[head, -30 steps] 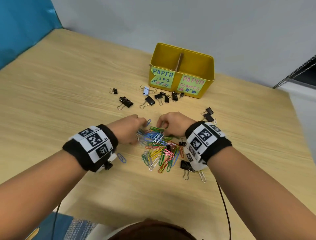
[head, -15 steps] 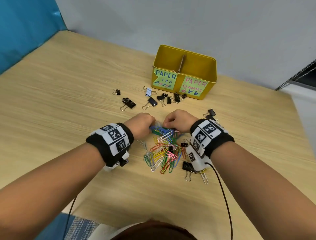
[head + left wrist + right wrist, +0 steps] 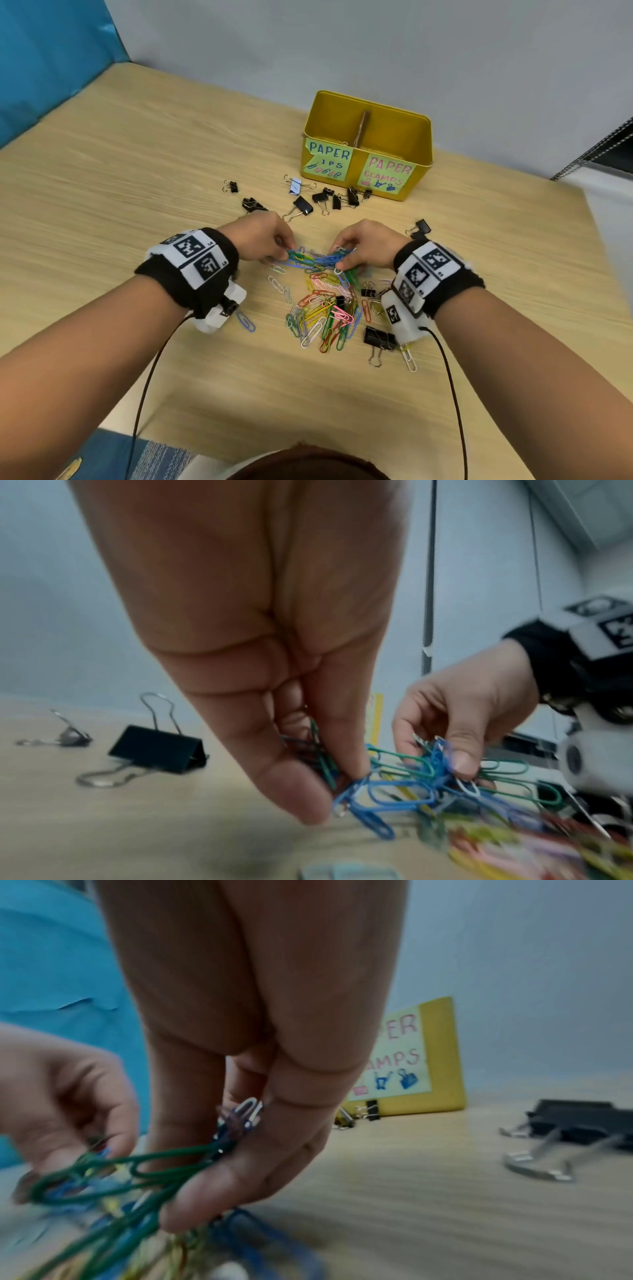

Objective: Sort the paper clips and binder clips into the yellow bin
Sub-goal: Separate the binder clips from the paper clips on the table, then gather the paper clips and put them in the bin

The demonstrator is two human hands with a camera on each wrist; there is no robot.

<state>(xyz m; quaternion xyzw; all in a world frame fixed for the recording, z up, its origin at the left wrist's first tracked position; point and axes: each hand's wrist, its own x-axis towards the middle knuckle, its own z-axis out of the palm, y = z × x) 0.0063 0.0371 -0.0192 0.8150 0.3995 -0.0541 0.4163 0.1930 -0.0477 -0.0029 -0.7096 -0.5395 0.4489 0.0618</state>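
Head view shows both hands meeting over the wooden surface (image 3: 137,212), sharing one tangled bunch of paper clips (image 3: 317,257). Left hand (image 3: 265,236) pinches the bunch's left end between thumb and fingertips; right hand (image 3: 368,245) pinches its right end the same way, so the blue and green clips stretch between them just above the surface. From the left wrist, the left thumb and fingers (image 3: 298,785) close on blue and green clips, with the right hand (image 3: 466,704) gripping the other end. From the right wrist, the bunch (image 3: 143,1175) shows as green loops under the right thumb.

A loose pile of colored clips (image 3: 325,315) lies on the surface just nearer the person than the hands. Black binder clips (image 3: 322,200) are scattered between the hands and the yellow bin (image 3: 368,144), with another binder clip (image 3: 380,339) near the right wrist. The bin stands at the far side, split by a divider, its front labels reading "PAPER ...IPS" on the left and "PAPER CLAMPS" on the right.
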